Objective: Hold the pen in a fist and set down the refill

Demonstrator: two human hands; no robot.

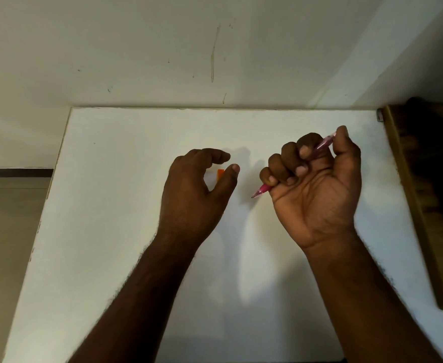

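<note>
Wall [215, 48] blocks behind white table [110, 231]; wooden frame [409, 205] bounds its right.

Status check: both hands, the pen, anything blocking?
Right hand fisted round pink pen, tip down-left, off the white table. Left hand loosely curled, holds nothing, over small orange piece. Nothing between the hands.
</note>
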